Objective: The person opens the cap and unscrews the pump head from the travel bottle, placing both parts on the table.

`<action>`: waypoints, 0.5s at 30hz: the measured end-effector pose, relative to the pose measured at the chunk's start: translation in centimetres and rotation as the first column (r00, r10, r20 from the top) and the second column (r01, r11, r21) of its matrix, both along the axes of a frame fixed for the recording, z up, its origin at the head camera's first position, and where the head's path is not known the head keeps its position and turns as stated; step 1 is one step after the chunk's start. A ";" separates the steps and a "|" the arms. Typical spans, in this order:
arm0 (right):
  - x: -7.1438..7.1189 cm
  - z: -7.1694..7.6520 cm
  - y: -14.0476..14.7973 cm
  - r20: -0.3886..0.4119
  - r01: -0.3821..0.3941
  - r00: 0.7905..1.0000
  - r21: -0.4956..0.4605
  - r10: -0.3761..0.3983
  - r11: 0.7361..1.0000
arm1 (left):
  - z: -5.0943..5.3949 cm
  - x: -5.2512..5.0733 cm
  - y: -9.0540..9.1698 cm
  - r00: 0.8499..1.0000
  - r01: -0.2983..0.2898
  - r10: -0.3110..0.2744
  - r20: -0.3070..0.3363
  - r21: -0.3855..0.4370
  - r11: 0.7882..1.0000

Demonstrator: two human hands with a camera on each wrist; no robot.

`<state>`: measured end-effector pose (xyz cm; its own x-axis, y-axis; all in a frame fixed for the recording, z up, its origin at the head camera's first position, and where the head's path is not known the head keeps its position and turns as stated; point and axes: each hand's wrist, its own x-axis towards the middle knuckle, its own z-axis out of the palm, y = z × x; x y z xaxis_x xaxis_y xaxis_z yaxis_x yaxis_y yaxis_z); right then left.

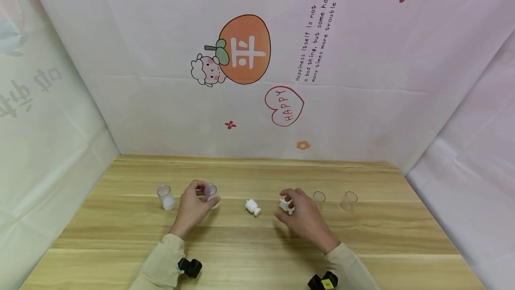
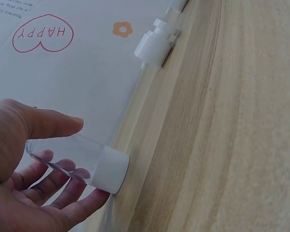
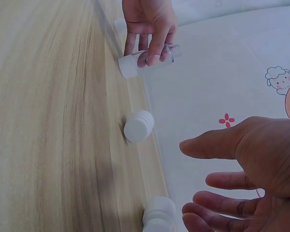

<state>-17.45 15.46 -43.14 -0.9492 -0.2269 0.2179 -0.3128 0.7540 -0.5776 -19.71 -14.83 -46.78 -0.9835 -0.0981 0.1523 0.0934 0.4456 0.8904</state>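
My left hand [image 1: 191,208] holds a small clear bottle [image 1: 211,191] with a white bottom part, upright on the table. In the left wrist view the thumb lies on one side of the bottle [image 2: 82,152] and the fingers curl along the other. My right hand [image 1: 304,218] hovers with spread fingers over a white pump head [image 1: 285,206], holding nothing. Another white pump head [image 1: 253,207] lies on its side between the hands. The right wrist view shows this ribbed white pump head [image 3: 139,126] apart from the right fingers.
A second clear bottle [image 1: 166,198] with a white bottom part stands left of my left hand. Two clear cups or caps, a nearer one [image 1: 319,199] and a farther one [image 1: 348,201], stand to the right. A printed white cloth [image 1: 181,115] hangs behind the wooden table [image 1: 241,254].
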 end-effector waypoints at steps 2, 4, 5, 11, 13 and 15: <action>0.0 0.0 0.0 -0.003 0.001 1.000 0.002 -0.001 1.000 | 0.0 0.1 0.0 1.000 0.000 0.000 0.001 0.000 1.000; 0.1 0.0 0.0 -0.006 0.000 1.000 0.007 0.000 1.000 | 0.1 0.1 0.0 1.000 0.000 0.000 0.002 0.002 1.000; 0.1 0.0 0.0 -0.008 -0.001 1.000 0.010 0.001 1.000 | 0.1 0.2 0.1 1.000 0.001 -0.001 0.003 0.004 1.000; 0.0 0.7 0.2 -0.025 0.005 1.000 0.025 -0.005 1.000 | 0.4 0.2 0.2 1.000 0.015 -0.015 0.010 0.016 1.000; 0.0 0.9 0.3 -0.023 0.012 1.000 0.013 -0.012 1.000 | 0.6 0.2 0.1 1.000 0.027 -0.027 0.015 0.024 0.999; -0.1 1.1 0.5 -0.019 0.017 1.000 0.002 -0.017 1.000 | 0.7 0.1 0.1 0.999 0.036 -0.037 0.019 0.033 0.999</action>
<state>-17.54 15.95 -42.03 -0.9486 -0.2116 0.2352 -0.3109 0.7606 -0.5699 -19.57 -14.70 -46.07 -0.9893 -0.0665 0.1298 0.0912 0.4125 0.9064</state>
